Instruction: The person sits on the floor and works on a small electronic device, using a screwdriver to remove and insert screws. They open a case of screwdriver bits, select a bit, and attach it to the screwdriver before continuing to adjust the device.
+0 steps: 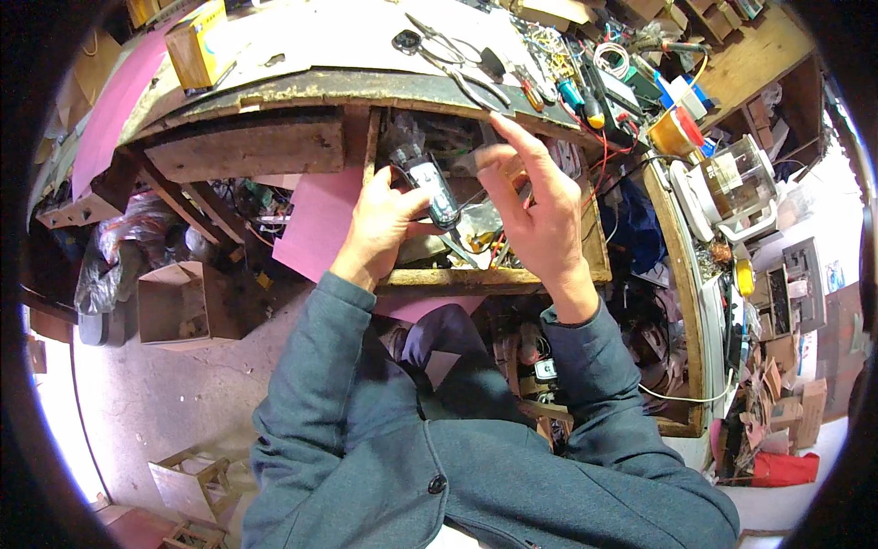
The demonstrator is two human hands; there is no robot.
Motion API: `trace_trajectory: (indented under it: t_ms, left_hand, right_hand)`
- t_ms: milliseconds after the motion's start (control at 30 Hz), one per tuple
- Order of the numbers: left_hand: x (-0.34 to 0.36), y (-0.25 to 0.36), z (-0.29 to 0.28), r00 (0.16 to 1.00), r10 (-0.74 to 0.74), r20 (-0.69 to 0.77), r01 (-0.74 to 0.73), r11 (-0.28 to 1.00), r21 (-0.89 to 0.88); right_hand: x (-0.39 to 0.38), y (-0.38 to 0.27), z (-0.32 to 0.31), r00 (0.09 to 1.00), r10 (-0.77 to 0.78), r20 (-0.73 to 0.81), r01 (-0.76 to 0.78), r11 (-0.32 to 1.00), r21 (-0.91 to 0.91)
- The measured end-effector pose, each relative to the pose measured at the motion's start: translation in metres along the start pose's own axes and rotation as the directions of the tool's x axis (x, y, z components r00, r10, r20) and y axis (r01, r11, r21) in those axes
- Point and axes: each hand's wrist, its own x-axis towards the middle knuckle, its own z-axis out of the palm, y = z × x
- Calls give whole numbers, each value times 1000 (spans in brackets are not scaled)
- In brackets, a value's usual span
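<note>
A cardboard box [174, 306] is sitting on the floor [242, 384] at the left; a yellow box [194, 50] is standing on the desk [315, 41] at the upper left. Near the centre, the left hand [384, 215] is gripping a dark oblong device [434, 194] over the open drawer [448, 283]. Just right of it, the right hand [544, 201] is hovering half-curled; whether it is holding anything, I cannot tell. A clear container [736, 178] is sitting at the right.

The left hand [384, 220] partly covers the dark device [432, 190]. The right hand [541, 206] blurs at its fingertips [497, 156]; its grip cannot be told. Both hands hide parts of the drawer [457, 283]; the upper edge crops the tabletop [320, 37].
</note>
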Motion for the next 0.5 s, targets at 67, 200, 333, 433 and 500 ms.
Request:
trace_trajectory:
  t_ms: [67,200,333,433,500]
  left_hand:
    - [-1,1,1,1000,12,-2,-12,1000,-10]
    - [2,-4,1,1000,6,-4,-6,999,-40]
    - [-1,-4,0,1000,13,-6,-13,1000,19]
    - [-1,-3,2,1000,-1,-30,2,1000,14]
    - [-3,-1,5,999,-15,-44,16,1000,16]
  right_hand:
    - [4,-4,0,1000,8,4,-9,995,98]
    - [-1,-7,0,1000,-10,8,12,975,-222]
    - [2,-10,2,999,35,8,-36,992,124]
    - [2,-9,4,1000,18,-19,-20,998,-67]
    - [-3,-7,-2,997,77,30,-67,969,-239]
